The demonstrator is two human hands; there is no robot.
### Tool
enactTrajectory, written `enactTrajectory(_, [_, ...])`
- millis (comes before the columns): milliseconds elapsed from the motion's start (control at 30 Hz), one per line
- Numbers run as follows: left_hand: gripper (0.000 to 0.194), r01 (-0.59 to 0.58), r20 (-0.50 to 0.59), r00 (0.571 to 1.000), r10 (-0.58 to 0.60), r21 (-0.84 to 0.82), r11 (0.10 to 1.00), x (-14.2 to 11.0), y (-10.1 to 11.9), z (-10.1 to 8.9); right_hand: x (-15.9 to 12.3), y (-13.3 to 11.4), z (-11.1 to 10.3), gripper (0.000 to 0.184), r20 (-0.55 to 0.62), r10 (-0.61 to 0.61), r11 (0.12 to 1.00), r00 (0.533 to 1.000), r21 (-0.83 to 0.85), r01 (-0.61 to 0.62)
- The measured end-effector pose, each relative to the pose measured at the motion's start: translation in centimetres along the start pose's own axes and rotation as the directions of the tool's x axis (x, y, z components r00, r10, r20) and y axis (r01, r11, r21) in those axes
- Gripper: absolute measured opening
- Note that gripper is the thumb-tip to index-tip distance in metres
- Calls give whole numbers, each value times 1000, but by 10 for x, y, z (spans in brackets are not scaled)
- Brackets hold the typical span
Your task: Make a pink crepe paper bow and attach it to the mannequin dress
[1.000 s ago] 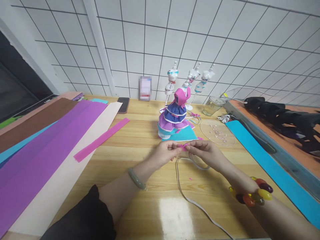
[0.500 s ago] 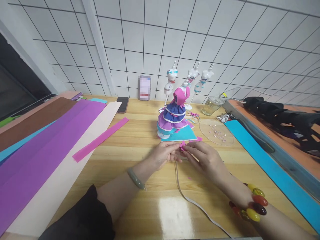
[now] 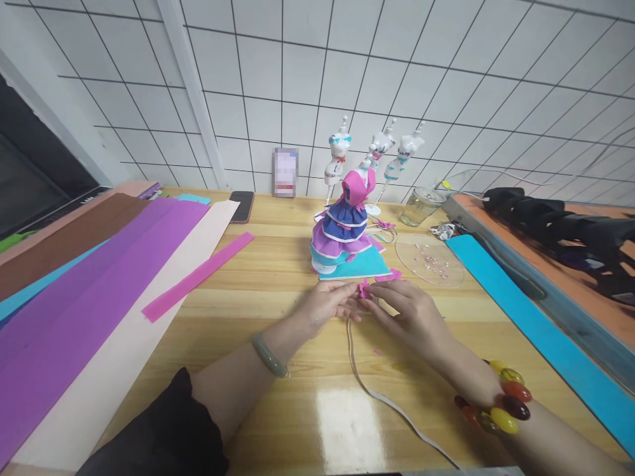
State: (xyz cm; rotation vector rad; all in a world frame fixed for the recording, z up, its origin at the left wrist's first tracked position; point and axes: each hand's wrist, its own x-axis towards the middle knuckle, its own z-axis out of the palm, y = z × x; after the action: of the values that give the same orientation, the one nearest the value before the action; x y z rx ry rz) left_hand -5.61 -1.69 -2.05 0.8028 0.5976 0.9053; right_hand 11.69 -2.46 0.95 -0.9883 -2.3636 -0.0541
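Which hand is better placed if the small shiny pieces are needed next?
Probably the right hand: it is nearer the small shiny pieces. The left hand lies farther away, beyond the pink piece.

A glass jar (image 3: 421, 209) stands near the white tiled wall (image 3: 262, 73).

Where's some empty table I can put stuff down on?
Bare wood lies between the pink strip and the little dress, and between the left arm and the pale cord. It's crowded just beyond the hands: teal sheet, bead dish, jar.
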Motion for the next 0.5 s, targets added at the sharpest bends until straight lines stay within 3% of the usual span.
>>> enactTrajectory(200, [34, 14, -29, 999, -13, 30, 999, -1, 1, 0, -1, 1, 0, 18, 14, 6, 1000, 1000, -4, -6])
enactTrajectory(333, [36, -21, 16, 1000, 20, 81, 997, -1, -2, -3, -3, 1, 2, 18, 11, 50, 998, 999, 26, -50])
enactTrajectory(500, [36, -40, 17, 999, 38, 158, 987, -1, -4, -4, -1, -5, 0, 18, 98, 233, 957, 967, 153, -246])
